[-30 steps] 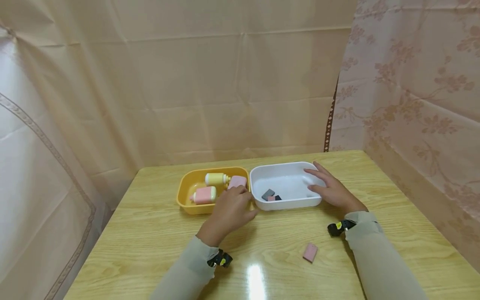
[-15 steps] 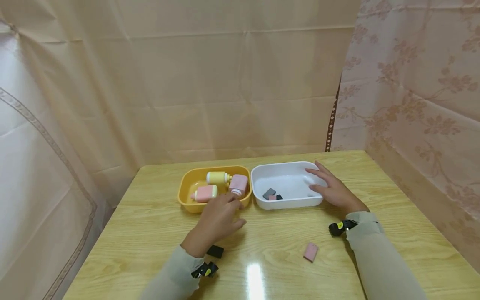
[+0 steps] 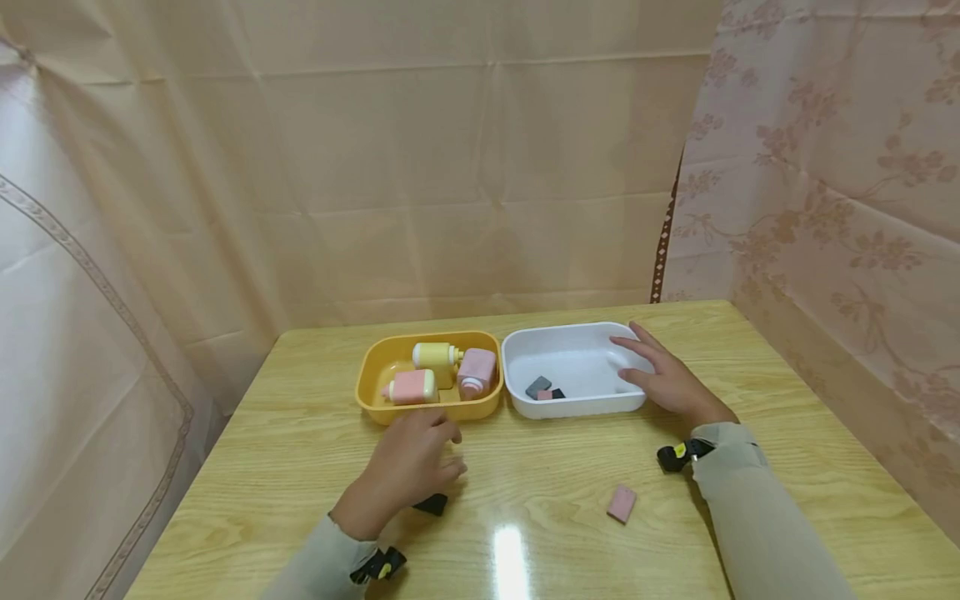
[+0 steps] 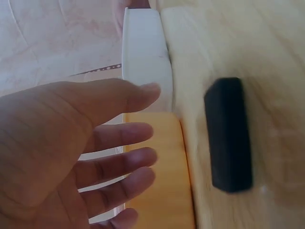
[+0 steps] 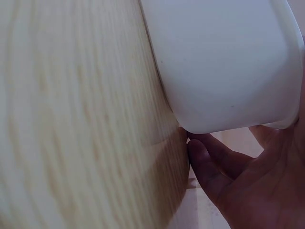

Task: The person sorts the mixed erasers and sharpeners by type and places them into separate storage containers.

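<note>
My left hand point(image 3: 408, 462) hovers in front of the yellow tray point(image 3: 367, 396), its fingers loosely bent and holding nothing. Below it on the table lies a black rectangular block point(image 4: 228, 136), partly hidden by the hand in the head view. My right hand point(image 3: 671, 383) rests at the right end of the white tray point(image 3: 577, 408), with two fingers reaching over the rim; in the right wrist view, other fingers point(image 5: 205, 162) lie along the outside near the tabletop. The white tray contains a grey block point(image 3: 537, 387) and smaller pink and black pieces.
A yellow bottle point(image 3: 433, 356), a salmon-pink bottle point(image 3: 408, 387) and a mauve bottle point(image 3: 477, 371) lie in the yellow tray, which stands against the white one. A pink block point(image 3: 621, 504) is on the wooden table point(image 3: 540, 475) at front right. Curtains hang behind and beside.
My left hand has drawn back from the yellow tray toward the lower left, uncovering the mauve bottle, which has turned cap-forward. The black block has come into view. The right hand stays put.
</note>
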### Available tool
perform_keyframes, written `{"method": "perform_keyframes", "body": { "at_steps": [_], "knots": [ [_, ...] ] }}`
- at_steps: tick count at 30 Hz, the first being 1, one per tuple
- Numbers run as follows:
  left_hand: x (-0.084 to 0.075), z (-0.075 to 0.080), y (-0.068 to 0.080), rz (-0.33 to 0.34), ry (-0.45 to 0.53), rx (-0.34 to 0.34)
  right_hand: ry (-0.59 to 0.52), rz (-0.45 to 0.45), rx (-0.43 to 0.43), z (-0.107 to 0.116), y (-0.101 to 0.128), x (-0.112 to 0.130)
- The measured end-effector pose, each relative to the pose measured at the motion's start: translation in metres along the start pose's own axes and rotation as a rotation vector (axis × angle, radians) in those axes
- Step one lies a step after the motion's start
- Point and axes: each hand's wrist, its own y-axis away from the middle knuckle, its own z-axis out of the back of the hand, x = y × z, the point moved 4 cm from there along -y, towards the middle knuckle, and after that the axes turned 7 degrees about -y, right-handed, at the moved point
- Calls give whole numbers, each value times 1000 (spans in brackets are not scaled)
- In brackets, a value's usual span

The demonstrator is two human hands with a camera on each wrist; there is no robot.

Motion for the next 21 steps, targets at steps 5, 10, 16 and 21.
{"method": "perform_keyframes", "body": {
  "at_steps": [5,10,16,21],
  "knots": [
    [4,-3,12,0,-37,81,13,2,-3,1,0,-2],
    [6,-2,23,-5,-43,121,9,6,-8,2,0,-4],
    [9,-2,35,29,-3,187,-8,10,-13,0,-2,-5],
    [11,-2,42,30,7,211,-3,8,-15,1,-2,-5]
  ]
}}
